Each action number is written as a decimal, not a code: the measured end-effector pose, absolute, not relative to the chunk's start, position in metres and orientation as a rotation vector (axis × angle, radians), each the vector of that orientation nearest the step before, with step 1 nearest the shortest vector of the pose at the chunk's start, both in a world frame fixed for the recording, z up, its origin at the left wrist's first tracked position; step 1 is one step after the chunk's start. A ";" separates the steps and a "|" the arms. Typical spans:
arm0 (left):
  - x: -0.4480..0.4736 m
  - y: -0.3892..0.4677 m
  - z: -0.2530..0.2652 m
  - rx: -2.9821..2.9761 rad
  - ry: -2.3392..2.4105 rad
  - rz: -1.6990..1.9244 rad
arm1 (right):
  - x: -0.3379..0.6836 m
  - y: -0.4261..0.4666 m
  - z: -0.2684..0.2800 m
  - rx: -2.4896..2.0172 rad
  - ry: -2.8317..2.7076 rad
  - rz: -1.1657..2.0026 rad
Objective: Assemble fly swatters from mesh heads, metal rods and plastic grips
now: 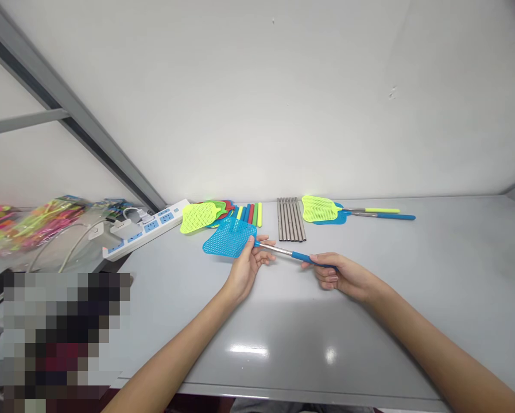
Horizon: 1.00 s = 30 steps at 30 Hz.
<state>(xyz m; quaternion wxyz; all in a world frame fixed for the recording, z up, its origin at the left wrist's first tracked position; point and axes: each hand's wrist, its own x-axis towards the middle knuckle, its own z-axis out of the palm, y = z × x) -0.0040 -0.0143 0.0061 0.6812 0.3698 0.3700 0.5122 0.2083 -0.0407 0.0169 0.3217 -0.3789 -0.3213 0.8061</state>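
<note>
A blue fly swatter (231,237) is held above the table between both hands, its perforated head to the left. My left hand (248,265) grips it where the head meets the metal rod, thumb on top and the other fingers partly spread. My right hand (337,274) is closed around the blue handle sleeve at the other end. Behind the swatter lie several loose metal rods (290,221) in a row, and several coloured handle sleeves (251,214) beside them. A yellow-green swatter head (200,217) tops a pile of loose heads to the left.
Two swatters with handles, one yellow-green (320,209) and one blue (395,217), lie at the back right. A white power strip (145,229) with plugs and cables runs along the left. Bagged colourful items (46,221) sit farther left. A wall (283,103) rises behind the grey table (446,275).
</note>
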 end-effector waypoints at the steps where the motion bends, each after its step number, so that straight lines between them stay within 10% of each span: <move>1: -0.004 -0.014 0.006 0.828 0.829 1.150 | 0.208 -0.041 0.017 -0.997 -0.843 2.117; 30: 0.004 -0.018 0.006 0.520 0.710 1.247 | 0.201 -0.045 0.019 -1.055 -1.012 2.103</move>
